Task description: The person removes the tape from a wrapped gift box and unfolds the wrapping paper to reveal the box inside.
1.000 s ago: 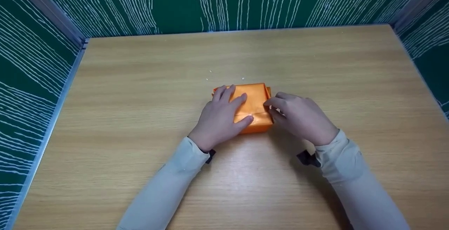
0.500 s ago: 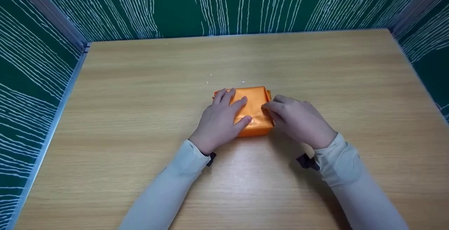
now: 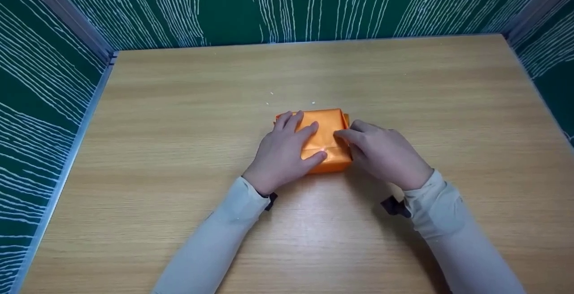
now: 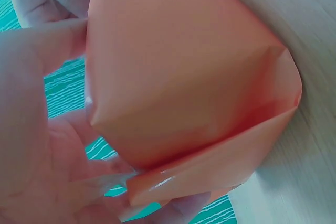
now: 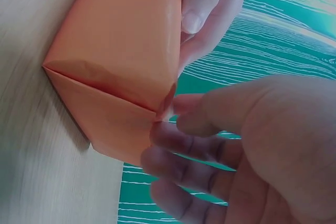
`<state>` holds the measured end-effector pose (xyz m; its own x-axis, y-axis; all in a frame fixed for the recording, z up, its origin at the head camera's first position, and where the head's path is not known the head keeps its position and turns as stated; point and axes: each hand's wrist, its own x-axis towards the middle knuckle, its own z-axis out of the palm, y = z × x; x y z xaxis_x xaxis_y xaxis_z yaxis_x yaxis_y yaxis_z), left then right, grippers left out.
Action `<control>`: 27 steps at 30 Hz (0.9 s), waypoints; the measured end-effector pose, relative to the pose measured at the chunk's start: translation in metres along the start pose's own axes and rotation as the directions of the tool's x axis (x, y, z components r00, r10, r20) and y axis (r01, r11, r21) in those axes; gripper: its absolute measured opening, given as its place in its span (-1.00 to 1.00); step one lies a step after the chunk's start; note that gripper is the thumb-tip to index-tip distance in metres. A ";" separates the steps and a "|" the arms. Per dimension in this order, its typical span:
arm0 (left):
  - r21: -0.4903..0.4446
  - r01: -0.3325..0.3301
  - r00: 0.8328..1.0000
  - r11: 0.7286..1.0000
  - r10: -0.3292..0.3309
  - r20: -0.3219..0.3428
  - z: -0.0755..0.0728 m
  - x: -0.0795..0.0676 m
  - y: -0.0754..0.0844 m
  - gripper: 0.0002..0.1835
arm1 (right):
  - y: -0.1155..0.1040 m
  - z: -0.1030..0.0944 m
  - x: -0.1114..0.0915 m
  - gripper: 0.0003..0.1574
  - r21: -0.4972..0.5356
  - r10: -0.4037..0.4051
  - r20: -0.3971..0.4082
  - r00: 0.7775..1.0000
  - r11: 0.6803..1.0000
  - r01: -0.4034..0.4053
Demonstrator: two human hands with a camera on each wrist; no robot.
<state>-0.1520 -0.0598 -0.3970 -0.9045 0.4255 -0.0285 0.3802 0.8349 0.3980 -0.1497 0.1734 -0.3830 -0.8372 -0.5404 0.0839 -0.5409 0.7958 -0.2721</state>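
Observation:
A box wrapped in glossy orange paper [image 3: 327, 126] lies on the table between both hands. My left hand [image 3: 282, 146] rests across its left part, fingers spread and thumb on the top face. In the left wrist view, a folded paper flap [image 4: 220, 163] gapes away from that end, with a clear, tape-like strip [image 4: 110, 183] by the fingers. My right hand [image 3: 381, 148] is at the right edge, index fingertip on the top and thumb close below, pinching the paper there. The right wrist view shows that end's lower flap [image 5: 105, 111] folded up against the box.
The wooden table [image 3: 179, 105] spreads out around the box. A few tiny white scraps [image 3: 313, 102] lie just beyond it. Green panels with white streaks [image 3: 224, 7] stand at the back and both sides. Dark bands [image 3: 395, 205] sit at the wrists.
The right index finger has moved slightly left onto the top of the box, and the gap between finger and thumb is no longer seen. The left hand stays in place.

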 end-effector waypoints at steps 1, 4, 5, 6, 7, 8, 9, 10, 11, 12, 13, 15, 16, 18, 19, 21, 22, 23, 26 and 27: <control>-0.004 -0.002 1.000 1.000 0.002 -0.007 0.000 0.000 0.000 -0.26 | 0.000 0.000 0.000 -0.57 0.001 -0.008 -0.014 1.000 1.000 0.008; -0.011 -0.013 0.999 1.000 0.012 -0.031 0.000 -0.001 -0.001 -0.28 | 0.000 0.000 0.001 -0.74 0.006 -0.025 -0.068 0.997 1.000 0.026; -0.011 -0.014 0.999 1.000 0.014 -0.035 0.000 -0.001 -0.001 -0.29 | 0.000 0.001 0.001 -0.78 0.007 -0.027 -0.079 0.997 1.000 0.028; -0.012 -0.016 0.999 1.000 0.015 -0.035 0.000 -0.002 0.000 -0.29 | 0.000 0.001 0.000 -0.81 0.009 -0.025 -0.083 0.996 1.000 0.026; -0.009 -0.016 0.999 1.000 0.016 -0.031 0.001 -0.002 0.000 -0.29 | 0.000 0.001 -0.001 -0.81 0.009 -0.018 -0.083 0.996 1.000 0.018; -0.009 -0.017 1.000 1.000 0.017 -0.025 0.001 -0.001 0.001 -0.29 | 0.000 0.002 -0.001 -0.82 0.009 -0.009 -0.077 0.997 1.000 0.010; -0.008 -0.017 1.000 1.000 0.017 -0.016 0.001 -0.001 0.001 -0.28 | 0.000 0.002 -0.002 -0.81 0.009 0.001 -0.069 0.998 1.000 0.000; -0.008 -0.018 1.000 1.000 0.018 -0.008 0.001 -0.001 0.002 -0.28 | 0.000 0.002 -0.003 -0.80 0.008 0.013 -0.061 0.998 1.000 -0.012; -0.007 -0.019 1.000 1.000 0.019 -0.002 0.001 -0.001 0.002 -0.28 | 0.000 0.002 -0.003 -0.78 0.007 0.023 -0.052 0.998 1.000 -0.023; -0.005 -0.021 1.000 1.000 0.021 0.001 0.001 0.000 0.003 -0.28 | 0.000 0.002 -0.004 -0.74 0.005 0.033 -0.046 0.998 0.999 -0.033; -0.003 -0.023 1.000 1.000 0.023 0.003 0.001 0.000 0.003 -0.28 | 0.000 0.002 -0.004 -0.69 0.003 0.040 -0.042 0.998 0.999 -0.040; 0.002 -0.021 1.000 1.000 0.021 0.007 0.001 0.001 0.004 -0.27 | 0.000 0.002 -0.004 -0.58 0.003 0.046 -0.035 0.998 0.999 -0.046; 0.004 -0.019 1.000 1.000 0.019 0.008 0.001 0.001 0.004 -0.27 | 0.000 0.002 -0.003 -0.54 0.000 0.045 -0.030 0.999 0.999 -0.045; 0.008 -0.014 1.000 1.000 0.014 0.011 0.000 0.001 0.003 -0.27 | 0.000 0.002 -0.002 -0.51 -0.004 0.040 -0.025 0.999 0.999 -0.040; 0.008 -0.012 1.000 1.000 0.012 0.011 0.000 0.001 0.003 -0.27 | 0.000 0.002 -0.001 -0.53 -0.002 0.037 -0.025 0.999 0.999 -0.037; 0.005 -0.006 1.000 1.000 0.006 0.012 -0.001 0.000 0.002 -0.27 | 0.000 0.003 0.000 -0.60 0.000 0.035 -0.031 0.999 0.999 -0.035; 0.002 -0.005 1.000 1.000 0.005 0.011 -0.001 0.000 0.002 -0.26 | 0.000 0.003 0.001 -0.65 0.003 0.035 -0.038 0.999 0.999 -0.034; 0.001 -0.002 1.000 1.000 0.002 0.012 -0.001 0.000 0.001 -0.26 | 0.000 0.004 0.003 -0.70 0.009 0.033 -0.049 0.998 0.999 -0.033; -0.013 0.005 1.000 1.000 -0.005 0.018 -0.002 0.000 0.001 -0.25 | -0.001 0.006 0.004 -0.79 0.032 0.034 -0.088 0.996 0.999 -0.031; -0.018 0.007 1.000 1.000 -0.007 0.024 -0.002 0.000 0.002 -0.25 | -0.001 0.007 0.004 -0.81 0.041 0.035 -0.101 0.994 0.999 -0.031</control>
<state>-0.1514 -0.0594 -0.3943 -0.9024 0.4278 -0.0528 0.3700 0.8316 0.4141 -0.1521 0.1682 -0.3892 -0.8596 -0.4816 0.1709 -0.5108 0.8006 -0.3133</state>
